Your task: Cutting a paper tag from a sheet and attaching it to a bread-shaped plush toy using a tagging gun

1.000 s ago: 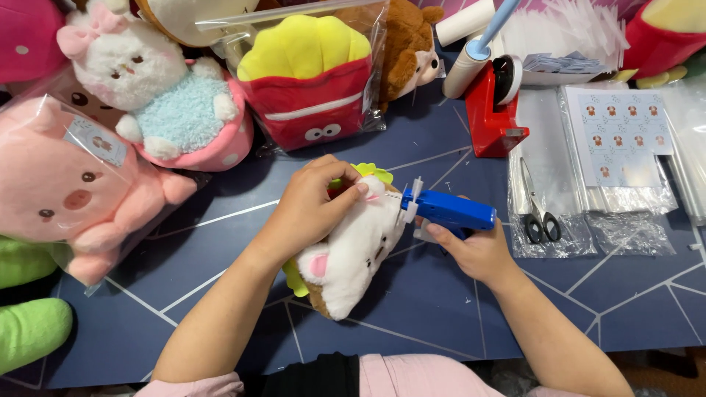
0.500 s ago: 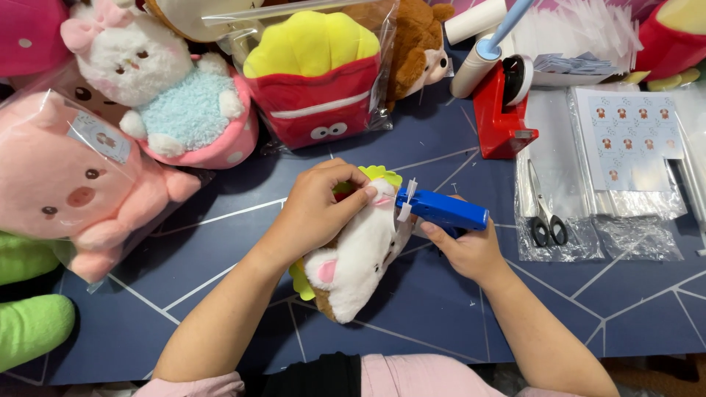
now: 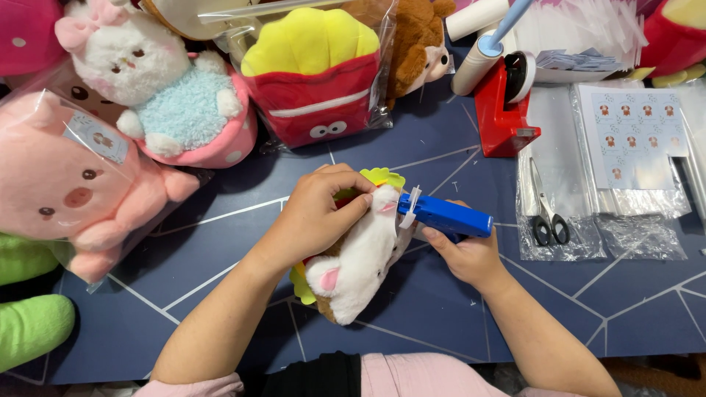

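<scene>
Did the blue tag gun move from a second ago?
No, hardly. The blue tag gun sits in about the same spot below the red tape dispenser, its tip at the white plush toy.

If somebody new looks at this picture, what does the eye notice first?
In the middle, the left hand grips a white plush toy while the right hand presses a blue tagging gun against it. A pink pig plush in clear wrap lies far left, and a red tape dispenser stands behind.

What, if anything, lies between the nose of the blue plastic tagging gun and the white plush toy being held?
Nothing visible: the blue plastic tagging gun meets the white plush toy directly, with only a small white tag at its nose.
</scene>
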